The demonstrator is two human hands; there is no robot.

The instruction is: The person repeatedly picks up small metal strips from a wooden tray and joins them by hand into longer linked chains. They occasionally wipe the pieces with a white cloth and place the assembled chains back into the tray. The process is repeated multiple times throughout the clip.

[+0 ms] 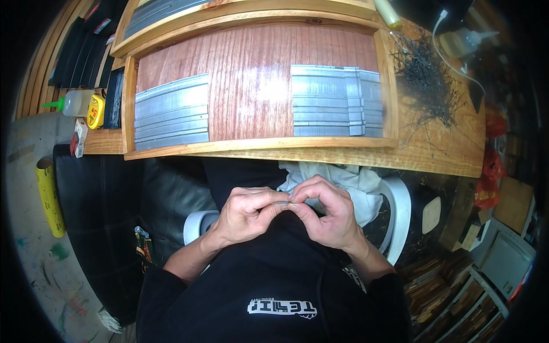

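Note:
Close in front of my chest, my left hand (247,212) and my right hand (333,216) meet at the fingertips. Each pinches with thumb and forefinger around a small thin sliver (281,203), too small and covered to name. Just beyond them is a shallow wooden tray (257,149) with a reddish-brown base. In the tray lie flat grey strips in a left stack (171,111) and a right stack (323,103). A pale cloth (366,191) lies past my right hand, below the table edge.
A second framed tray (166,14) sits farther back. On the wooden table (466,154), right, are a heap of thin dark pieces (426,77) and a squeeze bottle (460,43). At left are a yellow container (96,111), a green-tipped bottle (77,103) and a yellow roll (50,197).

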